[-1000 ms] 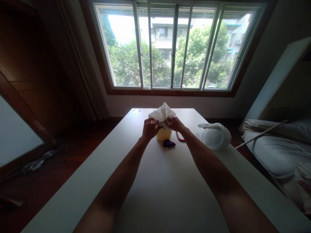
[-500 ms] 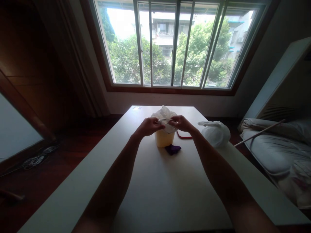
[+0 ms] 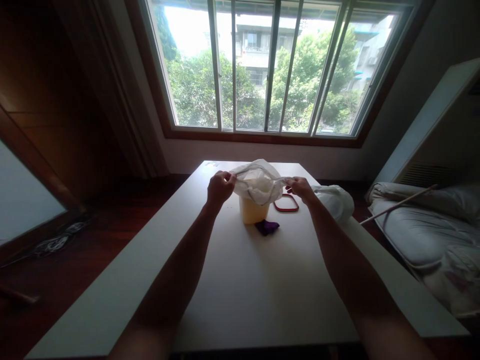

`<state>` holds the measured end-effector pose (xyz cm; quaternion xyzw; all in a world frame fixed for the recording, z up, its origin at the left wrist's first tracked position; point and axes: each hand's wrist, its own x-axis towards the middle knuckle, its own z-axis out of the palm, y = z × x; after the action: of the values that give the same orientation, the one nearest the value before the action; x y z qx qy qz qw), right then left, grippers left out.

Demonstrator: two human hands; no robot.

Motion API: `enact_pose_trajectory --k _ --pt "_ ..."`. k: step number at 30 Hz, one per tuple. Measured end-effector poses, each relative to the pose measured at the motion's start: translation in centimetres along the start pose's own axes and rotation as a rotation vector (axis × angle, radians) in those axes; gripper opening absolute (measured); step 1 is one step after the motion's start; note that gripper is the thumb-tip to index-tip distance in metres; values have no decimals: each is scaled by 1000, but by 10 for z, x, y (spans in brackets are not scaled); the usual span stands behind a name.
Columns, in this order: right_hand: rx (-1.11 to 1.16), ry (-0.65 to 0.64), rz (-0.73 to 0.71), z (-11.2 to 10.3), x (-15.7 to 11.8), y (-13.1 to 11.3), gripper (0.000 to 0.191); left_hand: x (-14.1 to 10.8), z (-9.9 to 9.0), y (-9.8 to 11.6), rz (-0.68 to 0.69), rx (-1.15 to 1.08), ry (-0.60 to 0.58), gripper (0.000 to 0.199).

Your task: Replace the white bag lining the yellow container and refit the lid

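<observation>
A white plastic bag (image 3: 258, 187) sits over the mouth of a yellow bin (image 3: 253, 212) on the table, its rim stretched wide between my hands. My left hand (image 3: 221, 187) pinches the bag's left edge. On the other side, my right hand (image 3: 299, 187) grips the right edge. The bag's opening faces up and towards me, and its lower part hangs inside and around the bin's top. A crumpled purple cloth (image 3: 267, 227) lies against the bin's front right. Just beyond it, to the right, a red rounded-square frame (image 3: 286, 203) rests flat.
A full-looking white plastic bag (image 3: 335, 202) stands at the right table edge, partly behind my right forearm. The white table (image 3: 247, 300) reaches towards the window (image 3: 262, 75). Right of it are bedding (image 3: 408, 230) and a leaning stick (image 3: 399, 204).
My hands have moved apart, left and right, pulling the bunched bag's mouth open. The red frame now shows more fully.
</observation>
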<state>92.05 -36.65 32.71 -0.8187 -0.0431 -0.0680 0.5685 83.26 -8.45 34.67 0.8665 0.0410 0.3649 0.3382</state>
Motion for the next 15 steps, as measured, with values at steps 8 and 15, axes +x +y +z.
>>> enact_pose_trajectory --k 8,15 --pt "-137 119 -187 -2 5 21 30 11 -24 -21 -192 120 -123 29" --pt "-156 96 -760 0 -14 -3 21 24 -34 -35 -195 -175 -284 39"
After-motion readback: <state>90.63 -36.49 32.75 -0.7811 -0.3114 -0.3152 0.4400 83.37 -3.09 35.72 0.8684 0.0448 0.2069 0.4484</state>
